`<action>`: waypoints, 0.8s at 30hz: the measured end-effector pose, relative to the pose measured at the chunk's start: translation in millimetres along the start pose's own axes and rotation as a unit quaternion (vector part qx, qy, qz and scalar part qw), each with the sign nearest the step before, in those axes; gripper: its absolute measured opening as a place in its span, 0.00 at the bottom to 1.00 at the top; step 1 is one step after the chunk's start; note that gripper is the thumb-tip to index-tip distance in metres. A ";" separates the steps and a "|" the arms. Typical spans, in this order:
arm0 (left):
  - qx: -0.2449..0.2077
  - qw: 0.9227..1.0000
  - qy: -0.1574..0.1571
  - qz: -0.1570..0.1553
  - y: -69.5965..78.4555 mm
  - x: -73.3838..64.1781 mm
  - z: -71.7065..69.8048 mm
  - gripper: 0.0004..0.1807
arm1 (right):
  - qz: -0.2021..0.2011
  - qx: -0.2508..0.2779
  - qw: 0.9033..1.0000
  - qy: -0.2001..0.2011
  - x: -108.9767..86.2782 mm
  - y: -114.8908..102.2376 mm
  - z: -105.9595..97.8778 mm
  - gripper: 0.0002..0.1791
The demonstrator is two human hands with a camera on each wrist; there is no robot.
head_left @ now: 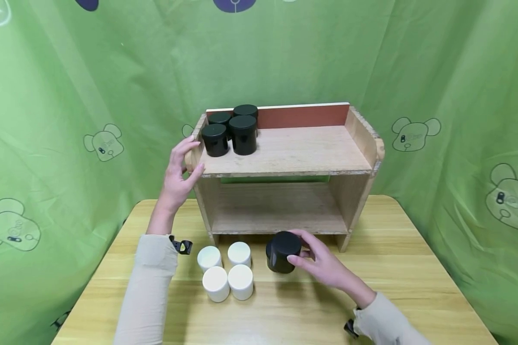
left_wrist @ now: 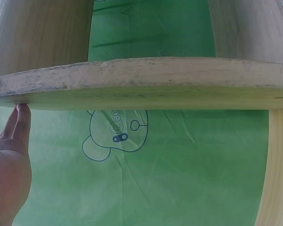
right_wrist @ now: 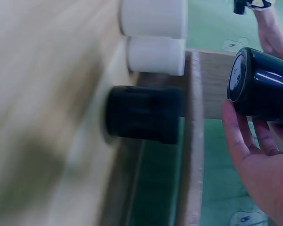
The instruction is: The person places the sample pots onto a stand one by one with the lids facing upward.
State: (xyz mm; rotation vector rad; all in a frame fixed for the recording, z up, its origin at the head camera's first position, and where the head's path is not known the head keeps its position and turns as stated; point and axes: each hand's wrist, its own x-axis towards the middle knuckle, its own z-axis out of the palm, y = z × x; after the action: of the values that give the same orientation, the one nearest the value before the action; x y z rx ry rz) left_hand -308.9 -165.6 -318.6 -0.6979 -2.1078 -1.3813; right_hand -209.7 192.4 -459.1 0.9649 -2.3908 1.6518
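Note:
My right hand [head_left: 321, 263] holds a black lidded jar [head_left: 285, 249] between thumb and fingers, above the table. In the right wrist view this jar [right_wrist: 266, 89] is tilted and its base shows. Another black jar [right_wrist: 144, 113] stands on the table, mostly hidden behind the held one in the head view. My left hand [head_left: 179, 175] touches the left side panel of a small wooden shelf [head_left: 280, 172], thumb at the front edge. Its straight fingertips [left_wrist: 22, 115] rest against the board in the left wrist view. Several black jars [head_left: 243, 136] stand at the top shelf's left end.
Several white lidded jars [head_left: 241, 281] stand grouped on the wooden table [head_left: 328, 311], left of the right hand. The shelf has a lower board [head_left: 280, 206] and a red back strip [head_left: 302, 116]. A green curtain [head_left: 147, 72] hangs behind.

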 end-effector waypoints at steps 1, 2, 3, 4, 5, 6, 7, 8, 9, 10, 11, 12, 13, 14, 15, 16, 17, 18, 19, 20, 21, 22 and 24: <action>0.001 1.000 0.000 0.000 -0.1 -0.1 0.2 0.29 | -0.002 -0.003 1.000 0.003 1.9 -2.7 -2.0 0.27; 0.000 1.000 0.001 0.000 -0.1 -0.1 0.4 0.29 | -0.006 -0.005 1.000 0.006 3.9 -5.6 -4.0 0.27; 0.000 1.000 0.001 0.000 -0.1 0.0 0.5 0.29 | -0.008 -0.004 1.000 0.008 6.0 -8.9 -5.9 0.27; -0.001 1.000 0.002 0.002 0.1 -0.1 0.5 0.29 | -0.011 -0.002 1.000 0.010 8.2 -12.3 -7.8 0.27; -0.001 1.000 0.002 0.003 0.5 -0.1 0.5 0.29 | -0.014 0.002 1.000 0.011 10.4 -15.8 -9.6 0.27; -0.001 1.000 0.003 0.005 0.8 -0.1 0.4 0.29 | -0.017 0.006 1.000 0.012 12.7 -19.2 -11.3 0.27; -0.002 1.000 0.003 0.006 1.2 -0.1 0.4 0.29 | -0.019 0.009 1.000 0.012 15.2 -22.9 -13.0 0.27; -0.002 1.000 0.004 0.007 1.5 -0.1 0.3 0.29 | -0.021 0.012 1.000 0.012 17.8 -26.6 -14.7 0.27; -0.002 1.000 0.004 0.008 1.8 -0.1 0.3 0.29 | -0.022 0.015 1.000 0.011 20.9 -30.5 -16.4 0.27; -0.002 1.000 0.004 0.009 2.4 -0.3 0.1 0.29 | -0.025 0.014 1.000 0.011 24.2 -34.2 -18.0 0.27; -0.002 1.000 0.004 0.009 2.5 -0.3 0.0 0.29 | -0.028 0.013 0.999 0.012 27.6 -38.1 -19.6 0.27; -0.002 1.000 0.004 0.010 2.6 -0.2 -0.1 0.29 | -0.031 0.008 0.999 0.013 30.9 -42.4 -21.2 0.27; -0.002 1.000 0.004 0.010 2.4 -0.2 -0.1 0.29 | -0.034 0.003 0.999 0.014 34.3 -46.6 -22.7 0.26; -0.002 1.000 0.005 0.009 2.2 -0.3 0.0 0.29 | -0.039 0.000 0.999 0.016 37.9 -50.5 -24.2 0.26; -0.002 1.000 0.004 0.009 1.9 -0.2 0.0 0.29 | -0.046 -0.003 0.999 0.019 41.2 -54.1 -25.7 0.26; -0.002 1.000 0.004 0.009 1.6 -0.2 0.0 0.29 | -0.052 -0.005 0.998 0.024 44.4 -57.7 -27.1 0.26; -0.001 1.000 0.004 0.008 1.2 -0.1 0.1 0.29 | -0.058 -0.008 0.998 0.028 47.4 -61.1 -28.4 0.26; -0.001 1.000 0.004 0.008 1.1 -0.1 0.2 0.29 | -0.064 -0.009 0.997 0.032 50.4 -64.2 -29.7 0.26; -0.001 1.000 0.004 0.007 0.8 0.0 0.2 0.29 | -0.071 -0.008 0.997 0.037 53.3 -66.9 -30.9 0.26; -0.002 1.000 0.003 0.007 0.6 0.1 0.2 0.29 | -0.075 -0.005 0.996 0.040 56.1 -69.7 -32.0 0.25; -0.002 1.000 0.003 0.007 0.6 0.1 0.2 0.29 | -0.076 -0.003 0.996 0.043 58.5 -72.6 -33.2 0.25; -0.003 1.000 0.003 0.007 0.5 0.1 0.3 0.29 | -0.077 0.000 0.996 0.045 60.9 -75.7 -34.3 0.25; -0.005 1.000 0.003 0.007 0.1 0.2 0.5 0.29 | -0.077 0.003 0.996 0.050 65.3 -81.7 -36.7 0.25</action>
State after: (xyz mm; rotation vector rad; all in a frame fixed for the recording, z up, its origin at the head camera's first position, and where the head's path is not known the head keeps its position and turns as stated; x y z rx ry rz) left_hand -309.0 -165.1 -318.5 -0.7096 -2.0883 -1.3862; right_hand -228.4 176.9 -351.1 1.0138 -2.1903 1.6122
